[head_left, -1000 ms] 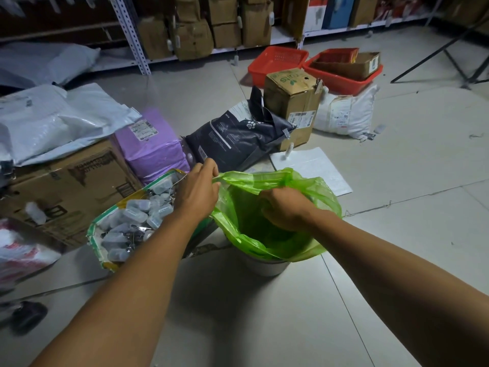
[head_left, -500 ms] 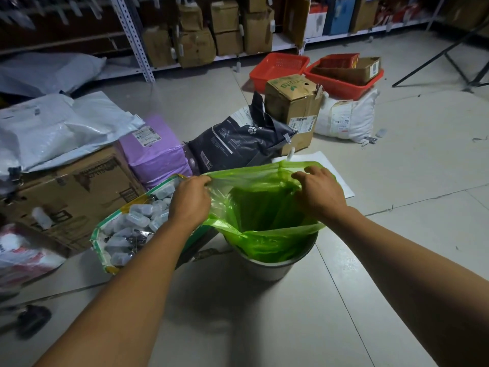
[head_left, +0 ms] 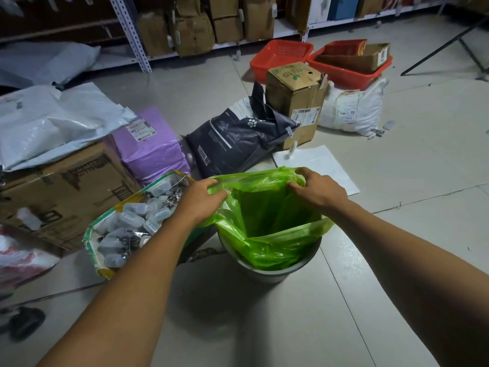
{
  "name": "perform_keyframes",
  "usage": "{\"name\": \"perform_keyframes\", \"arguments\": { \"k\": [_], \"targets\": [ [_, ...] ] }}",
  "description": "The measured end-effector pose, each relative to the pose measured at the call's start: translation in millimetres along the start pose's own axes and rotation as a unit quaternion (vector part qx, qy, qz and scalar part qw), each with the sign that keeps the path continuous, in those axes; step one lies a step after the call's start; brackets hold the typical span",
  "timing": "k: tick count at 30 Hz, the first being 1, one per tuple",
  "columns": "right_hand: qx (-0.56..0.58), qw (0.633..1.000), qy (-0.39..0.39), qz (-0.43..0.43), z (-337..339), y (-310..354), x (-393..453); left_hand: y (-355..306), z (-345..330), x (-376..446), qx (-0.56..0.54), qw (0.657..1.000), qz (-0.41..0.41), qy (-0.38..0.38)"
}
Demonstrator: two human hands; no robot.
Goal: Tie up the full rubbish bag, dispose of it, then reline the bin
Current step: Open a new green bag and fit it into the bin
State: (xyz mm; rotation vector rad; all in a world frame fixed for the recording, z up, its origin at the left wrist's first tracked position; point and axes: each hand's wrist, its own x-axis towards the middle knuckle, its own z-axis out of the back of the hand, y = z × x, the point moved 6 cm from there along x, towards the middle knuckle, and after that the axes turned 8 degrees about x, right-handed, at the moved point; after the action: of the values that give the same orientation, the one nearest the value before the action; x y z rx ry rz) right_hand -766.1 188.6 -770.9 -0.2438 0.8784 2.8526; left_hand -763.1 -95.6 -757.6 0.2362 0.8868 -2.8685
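**Q:** What has been altered in the last second, and what is implied for the task?

**A:** A second ago the right hand (head_left: 318, 192) was lowered inside the green bag (head_left: 267, 207); it has since been brought up to the far right edge of the mouth. The mouth, formerly bunched, is now drawn wide between both hands. The relining step is judged to be in progress; the film has yet to be folded over the rim.

**Q:** How are the hands set?

**A:** The left hand (head_left: 199, 202) is closed on the left edge of the bag, with film pinched under the thumb. The right hand is curled over the right edge, with film gathered under the fingers.

**Q:** Where is the bag located?

**A:** It is suspended between the hands, with its lower part dropped into the pale bin (head_left: 267, 272) just below them. Its near edge is draped inside the rim.

**Q:** Which containers are noted, left to right?

**A:** Left of the left hand, a cardboard box (head_left: 60, 189) is seen closed. Touching the left forearm, an open sack (head_left: 127, 223) is filled with small pale capsule-shaped items. The bag interior appears empty, though its bottom cannot be seen. Beyond the right hand, red baskets (head_left: 317, 59) are seen, one loaded with a carton (head_left: 362, 58).
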Motion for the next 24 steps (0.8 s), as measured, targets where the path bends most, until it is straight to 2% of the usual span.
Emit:
{"name": "perform_keyframes", "arguments": {
  "k": [4, 10, 14, 16, 20, 24],
  "targets": [
    [-0.006, 1.000, 0.014, -0.015, -6.2, -6.7, 4.2, 1.1, -9.5, 2.0, -0.003, 0.999, -0.006, 0.047],
    [-0.047, 0.993, -0.065, 0.084, -5.8, 0.3, -6.6, -1.4, -1.1, -4.5, 0.057, 0.995, -0.078, 0.002],
    [-0.042, 0.989, -0.066, 0.124, -5.0, 2.1, -14.4, -2.4, 0.5, -11.1, 0.112, 0.987, -0.116, -0.010],
    [-0.013, 0.991, -0.041, 0.124, -4.8, 0.4, -18.0, 1.4, 0.3, -11.9, 0.122, 0.986, -0.109, 0.005],
    [0.057, 0.994, -0.001, 0.091, -0.7, -5.4, -25.6, 12.9, -8.7, -18.6, 0.060, 0.992, -0.044, 0.099],
    [0.048, 0.997, -0.002, 0.059, 3.5, -6.2, -25.3, 10.6, 0.5, -23.2, 0.024, 0.998, -0.047, 0.047]
  ]
}}
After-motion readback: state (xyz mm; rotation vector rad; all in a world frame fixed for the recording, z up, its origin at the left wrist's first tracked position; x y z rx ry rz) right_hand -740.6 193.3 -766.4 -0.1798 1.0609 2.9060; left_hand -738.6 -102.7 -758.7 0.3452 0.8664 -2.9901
